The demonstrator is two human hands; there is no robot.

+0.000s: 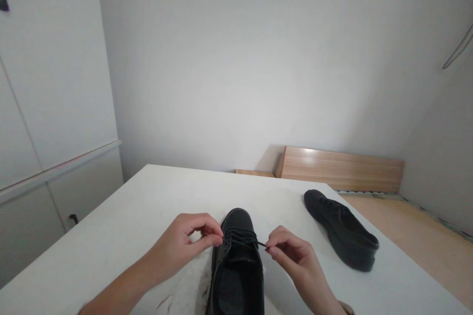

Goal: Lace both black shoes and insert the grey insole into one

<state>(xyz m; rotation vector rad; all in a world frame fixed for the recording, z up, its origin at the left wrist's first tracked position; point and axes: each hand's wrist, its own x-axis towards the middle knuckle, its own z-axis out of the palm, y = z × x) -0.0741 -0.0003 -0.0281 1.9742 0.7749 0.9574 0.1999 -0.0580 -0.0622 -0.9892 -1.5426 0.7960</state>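
Note:
A black lace-up shoe (239, 219) stands upright on the white table in front of me, its toe pointing away and its opening toward me. My left hand (195, 236) is at the left side of the lacing, thumb and forefinger pinched together on a shoelace end. On the right, my right hand (291, 253) pinches the other end of the black shoelace (260, 244), which runs taut and short from the shoe's eyelets to the fingertips. Rows of lace cross over the tongue between both hands.
A second black shoe (342, 229) lies toward the right edge of the white table (177, 187). Dark smudges mark the tabletop near the left of the first shoe. Behind stand a wooden headboard (340, 167) and a bed base (414, 236); a pale cabinet (55, 157) is at left.

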